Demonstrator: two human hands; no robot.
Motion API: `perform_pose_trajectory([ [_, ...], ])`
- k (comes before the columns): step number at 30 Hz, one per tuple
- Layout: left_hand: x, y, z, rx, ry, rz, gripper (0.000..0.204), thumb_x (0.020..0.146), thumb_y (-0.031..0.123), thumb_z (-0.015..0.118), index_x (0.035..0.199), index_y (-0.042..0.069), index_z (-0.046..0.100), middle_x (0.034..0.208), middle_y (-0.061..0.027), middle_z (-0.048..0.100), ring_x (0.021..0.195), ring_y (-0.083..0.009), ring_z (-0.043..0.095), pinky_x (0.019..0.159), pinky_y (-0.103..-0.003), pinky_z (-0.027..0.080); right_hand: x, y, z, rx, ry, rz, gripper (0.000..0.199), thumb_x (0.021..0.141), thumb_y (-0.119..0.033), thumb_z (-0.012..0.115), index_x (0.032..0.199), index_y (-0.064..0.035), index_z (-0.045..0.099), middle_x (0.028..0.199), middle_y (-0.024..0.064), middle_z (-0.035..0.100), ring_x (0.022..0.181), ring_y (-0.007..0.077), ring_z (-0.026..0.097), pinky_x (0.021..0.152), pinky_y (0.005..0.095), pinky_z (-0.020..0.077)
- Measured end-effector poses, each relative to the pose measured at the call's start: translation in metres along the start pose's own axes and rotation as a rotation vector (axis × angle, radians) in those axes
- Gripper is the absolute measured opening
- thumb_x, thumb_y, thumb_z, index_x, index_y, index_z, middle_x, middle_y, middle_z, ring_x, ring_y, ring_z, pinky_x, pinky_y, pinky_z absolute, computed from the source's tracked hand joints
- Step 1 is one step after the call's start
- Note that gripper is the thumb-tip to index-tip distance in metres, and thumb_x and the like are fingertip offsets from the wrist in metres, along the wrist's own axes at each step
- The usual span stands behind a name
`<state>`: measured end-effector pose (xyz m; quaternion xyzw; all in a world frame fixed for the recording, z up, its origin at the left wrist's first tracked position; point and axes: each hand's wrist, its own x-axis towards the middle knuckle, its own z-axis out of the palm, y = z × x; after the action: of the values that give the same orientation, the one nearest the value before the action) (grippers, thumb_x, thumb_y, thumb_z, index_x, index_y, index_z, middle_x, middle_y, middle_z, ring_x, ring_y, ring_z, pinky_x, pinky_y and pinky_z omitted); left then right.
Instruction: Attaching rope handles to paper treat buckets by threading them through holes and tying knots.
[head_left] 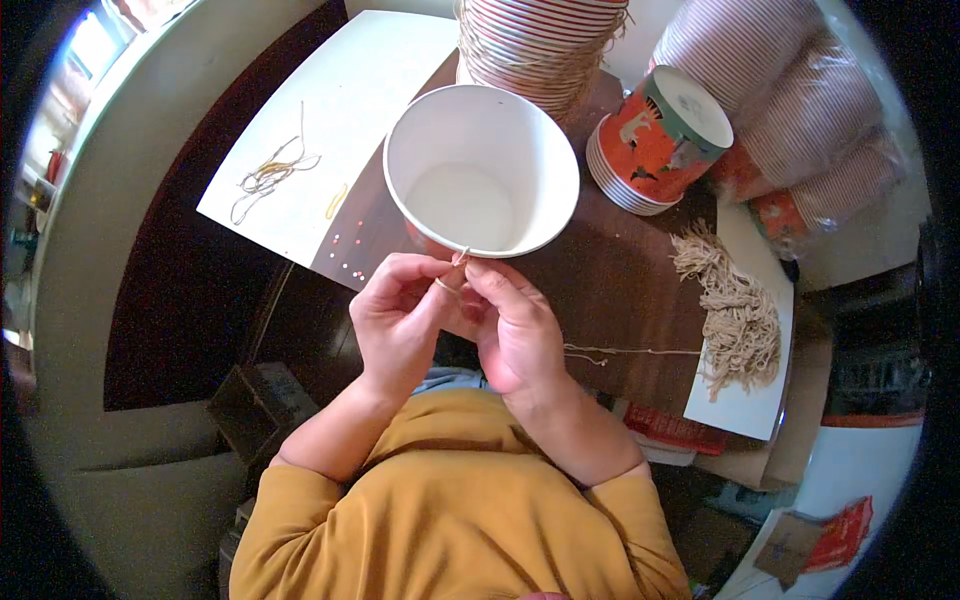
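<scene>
A large paper bucket [465, 205], white inside with a red outer side, stands upright on the brown table [610, 285] in front of me. At its near rim a thin beige cord [463, 257] is pinched between both hands. My left hand [398, 315] is closed, thumb and forefinger on the cord, with a loop of it across a finger. My right hand [517, 322] is closed too, its thumb and fingertips against the cord from the other side. The fingers partly hide how the cord runs and whether it passes through the bucket wall.
A heap of beige cords [740, 320] lies on a white board at right. Behind stand a tall bucket stack [540, 50], upturned red-and-green buckets [660, 140] and plastic-wrapped stacks [790, 110]. At left are loose cords [272, 180], a yellow strip [337, 201] and small discs [347, 266].
</scene>
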<state>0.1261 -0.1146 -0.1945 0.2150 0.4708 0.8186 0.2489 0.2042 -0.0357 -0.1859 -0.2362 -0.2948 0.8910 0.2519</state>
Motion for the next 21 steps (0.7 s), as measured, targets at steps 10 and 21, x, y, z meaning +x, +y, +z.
perform_pose_trajectory([
  [10,0.007,0.008,-0.003,0.971,-0.105,0.741,0.022,0.073,-0.006,0.068,0.094,0.000,0.066,0.085,-0.0136,0.066,0.074,-0.0264,0.066,0.065,-0.032,0.055,-0.003,0.000,0.000,-0.123,0.011,-0.153,0.016,0.090,-0.012,0.060,0.101,-0.0034,0.069,0.092,0.0028,0.067,0.084,0.0092,0.060,0.079,0.0234,0.0473],
  [21,0.013,0.032,0.003,1.010,-0.233,0.679,0.017,0.071,-0.002,0.067,0.088,0.001,0.063,0.084,-0.0143,0.065,0.074,-0.0279,0.066,0.064,-0.033,0.056,-0.005,0.004,-0.004,-0.318,-0.008,-0.306,0.015,0.091,-0.007,0.059,0.099,0.0007,0.069,0.097,0.0049,0.067,0.087,0.0096,0.061,0.079,0.0234,0.0493],
])
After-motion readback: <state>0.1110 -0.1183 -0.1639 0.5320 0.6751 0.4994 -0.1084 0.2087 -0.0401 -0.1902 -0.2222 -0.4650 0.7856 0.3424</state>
